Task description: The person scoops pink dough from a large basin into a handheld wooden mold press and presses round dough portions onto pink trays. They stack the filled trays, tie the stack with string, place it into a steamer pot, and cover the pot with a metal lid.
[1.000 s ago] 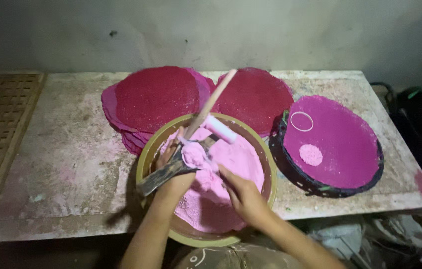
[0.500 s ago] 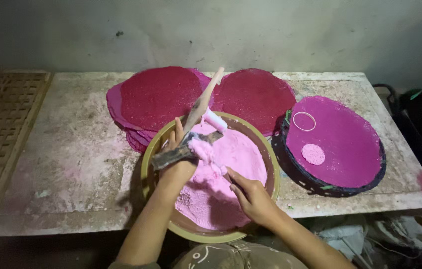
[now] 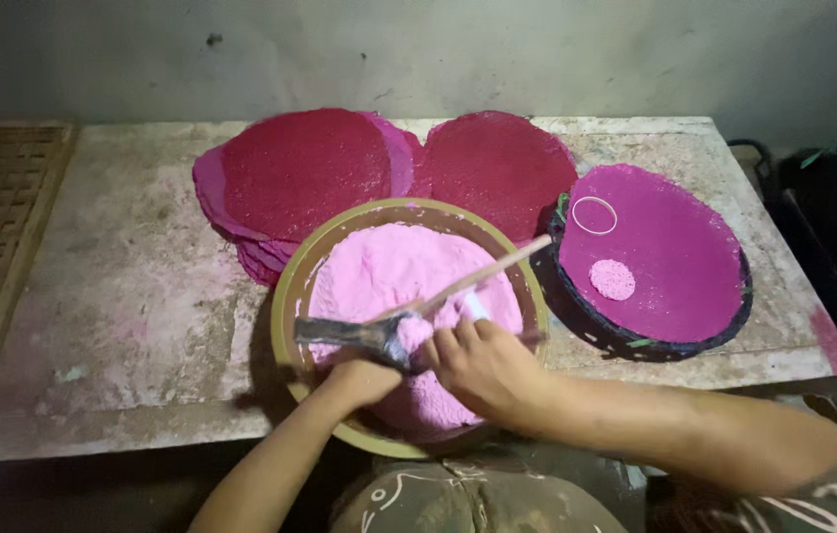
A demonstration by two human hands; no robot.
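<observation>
So everything here sits around the big round bowl (image 3: 292, 296), the tan-rimmed one heaped with pale pink dough (image 3: 394, 271), parked at the near edge of the stained table (image 3: 122, 296). Both hands are over the near half of that bowl. The left hand (image 3: 359, 380) is closed around the butt of a flat metal scraper (image 3: 340, 333) whose blade lies across the dough toward the bowl's left rim. The right hand (image 3: 478, 365) has its fingers curled down into the pink mass just right of the scraper; looks like a pinching grip on a wad of dough, but how tight it is I can't really tell. A wooden stick (image 3: 483, 276) slants up from between the hands toward the bowl's far right rim, and there's a small white bit beside it that's too blurry to call.

My read: this is the portioning step, scraping or cutting a lump off the pile. The next move would call for pulling that lump free cleanly while keeping the scraper steady so the heap doesn't slump over the rim.

Beyond the bowl, far left, is a stack of dark red discs (image 3: 305, 173), and another red disc (image 3: 497, 163) lies far right. Right of the bowl sits a dark round tray (image 3: 650, 345) covered in magenta, with a small pink patty (image 3: 612, 279) and a thin white ring (image 3: 593, 214) on top.
</observation>
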